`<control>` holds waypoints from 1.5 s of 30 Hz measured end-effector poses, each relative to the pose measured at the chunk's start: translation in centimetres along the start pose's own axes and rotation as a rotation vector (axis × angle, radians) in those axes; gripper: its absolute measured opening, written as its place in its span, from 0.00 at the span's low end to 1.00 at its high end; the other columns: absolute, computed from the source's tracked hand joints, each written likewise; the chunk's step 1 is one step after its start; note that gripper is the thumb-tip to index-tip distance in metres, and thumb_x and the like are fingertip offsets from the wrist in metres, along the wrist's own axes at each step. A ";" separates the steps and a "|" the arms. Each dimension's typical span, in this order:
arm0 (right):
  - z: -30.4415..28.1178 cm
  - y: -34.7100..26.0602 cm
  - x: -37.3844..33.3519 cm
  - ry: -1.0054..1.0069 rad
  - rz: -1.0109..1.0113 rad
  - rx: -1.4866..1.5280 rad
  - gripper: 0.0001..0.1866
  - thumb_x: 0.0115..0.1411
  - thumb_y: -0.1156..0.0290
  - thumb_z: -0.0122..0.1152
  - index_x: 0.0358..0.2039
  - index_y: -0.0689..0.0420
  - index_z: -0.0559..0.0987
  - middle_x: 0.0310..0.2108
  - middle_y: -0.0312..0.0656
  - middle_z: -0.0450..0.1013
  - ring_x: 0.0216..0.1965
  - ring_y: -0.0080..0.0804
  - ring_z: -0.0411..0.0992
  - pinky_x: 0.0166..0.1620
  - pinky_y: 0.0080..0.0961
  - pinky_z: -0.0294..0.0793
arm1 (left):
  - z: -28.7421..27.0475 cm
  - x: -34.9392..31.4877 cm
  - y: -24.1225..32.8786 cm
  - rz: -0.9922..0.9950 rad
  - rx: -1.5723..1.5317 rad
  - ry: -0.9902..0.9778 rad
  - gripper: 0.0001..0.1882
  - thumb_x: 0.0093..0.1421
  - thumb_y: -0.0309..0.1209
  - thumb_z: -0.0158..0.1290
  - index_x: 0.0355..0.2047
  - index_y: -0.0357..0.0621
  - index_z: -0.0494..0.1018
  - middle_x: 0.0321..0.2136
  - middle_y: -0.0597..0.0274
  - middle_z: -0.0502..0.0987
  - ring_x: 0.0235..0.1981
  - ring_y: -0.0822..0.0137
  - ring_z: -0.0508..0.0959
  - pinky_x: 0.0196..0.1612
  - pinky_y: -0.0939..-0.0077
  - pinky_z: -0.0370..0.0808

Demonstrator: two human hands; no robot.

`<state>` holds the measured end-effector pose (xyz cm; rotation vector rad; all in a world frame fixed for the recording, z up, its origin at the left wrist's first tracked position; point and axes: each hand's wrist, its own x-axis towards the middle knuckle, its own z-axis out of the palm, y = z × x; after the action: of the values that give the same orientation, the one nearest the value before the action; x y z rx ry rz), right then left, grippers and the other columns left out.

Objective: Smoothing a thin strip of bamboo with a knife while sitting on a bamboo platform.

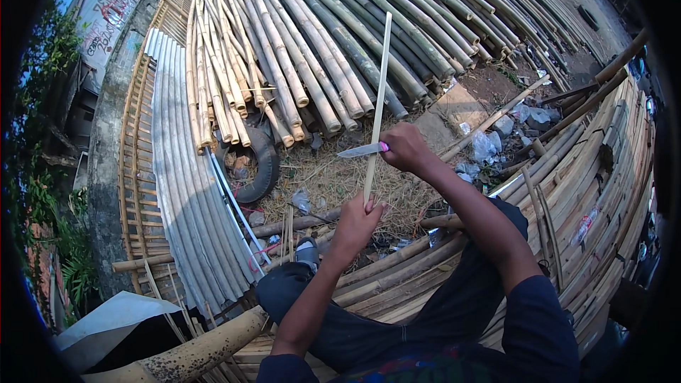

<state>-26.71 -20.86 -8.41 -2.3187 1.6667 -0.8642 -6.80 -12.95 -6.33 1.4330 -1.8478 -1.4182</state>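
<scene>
My left hand (356,225) is closed around the lower end of a long, pale bamboo strip (383,64), which slants up and away from me. In my right hand (406,147) is a knife (360,150) with a pink handle, gripped in a fist. Its blade points left and crosses the strip a little above my left hand. Whether the edge cuts into the strip or only rests against it, I cannot tell.
Long bamboo poles (319,50) are piled ahead. Split bamboo slats (589,206) lie at the right and beneath me. Corrugated sheets (191,220) and a bamboo ladder-like frame (133,163) line the left. An old tyre (266,170) and plastic litter (484,147) lie on the ground.
</scene>
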 end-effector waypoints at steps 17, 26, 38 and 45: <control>-1.6 3.7 1.3 0.038 0.616 1.271 0.13 0.59 0.63 0.57 0.19 0.52 0.71 0.11 0.23 0.53 0.11 0.12 0.48 0.15 0.17 0.43 | -0.2 0.8 0.4 -0.271 -0.709 -0.233 0.13 0.65 0.37 0.48 0.27 0.47 0.59 0.11 0.76 0.54 0.08 0.83 0.54 0.09 0.84 0.48; -0.3 1.1 1.2 -0.045 0.621 1.317 0.12 0.58 0.63 0.63 0.26 0.57 0.74 0.11 0.25 0.57 0.10 0.12 0.52 0.14 0.17 0.45 | -0.4 1.6 -1.0 -0.341 -0.940 -0.387 0.14 0.70 0.41 0.37 0.32 0.45 0.62 0.13 0.76 0.53 0.09 0.82 0.51 0.10 0.86 0.50; 1.6 -1.5 -1.3 -0.059 0.123 0.037 0.11 0.48 0.64 0.57 0.17 0.58 0.77 0.17 0.51 0.71 0.23 0.50 0.72 0.29 0.44 0.71 | -1.8 2.7 -0.6 -0.276 -0.625 -0.188 0.12 0.64 0.37 0.47 0.26 0.47 0.60 0.12 0.76 0.56 0.11 0.82 0.57 0.11 0.83 0.51; 2.4 -3.6 -1.4 -0.132 0.031 -0.001 0.11 0.48 0.65 0.54 0.15 0.56 0.76 0.16 0.50 0.71 0.22 0.52 0.72 0.28 0.46 0.71 | -1.3 1.9 -1.9 0.096 0.204 0.187 0.15 0.57 0.31 0.55 0.22 0.36 0.62 0.13 0.53 0.67 0.15 0.57 0.69 0.21 0.64 0.64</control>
<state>-22.75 -18.70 -9.28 -2.2892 1.6447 -0.6886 -5.63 -15.15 -8.00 1.4939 -1.9554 -1.0371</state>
